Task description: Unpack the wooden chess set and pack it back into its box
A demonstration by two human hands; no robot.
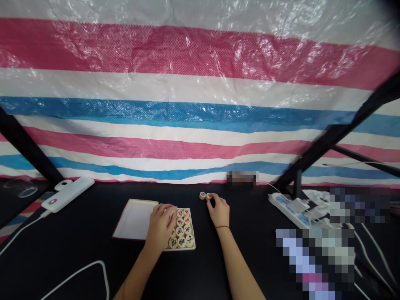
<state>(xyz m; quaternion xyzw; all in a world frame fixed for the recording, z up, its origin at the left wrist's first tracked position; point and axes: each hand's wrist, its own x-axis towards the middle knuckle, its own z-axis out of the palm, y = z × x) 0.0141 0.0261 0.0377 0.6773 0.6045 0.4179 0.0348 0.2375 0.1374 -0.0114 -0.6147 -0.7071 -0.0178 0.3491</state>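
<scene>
My left hand [161,221] lies over the upper left part of a shallow box [194,238] of Chinese chess pieces. Its fingers are bent together and hide what is under them; a pale, reddish bit shows by the thumb. Round cream pieces [180,231] with red and black characters sit in rows in the box, red ones farther away, black ones nearer me. To the right, my right hand [219,211] pinches a Chinese chess piece [208,195] on the black table. Another piece with a red character [202,195] lies just left of it.
The open lid [136,218], white inside, lies left of the box. A white device [68,195] with a cable is at the far left. A power strip [289,210] with plugs and cables lies on the right, near blurred items. A striped plastic sheet [187,137] hangs behind the table.
</scene>
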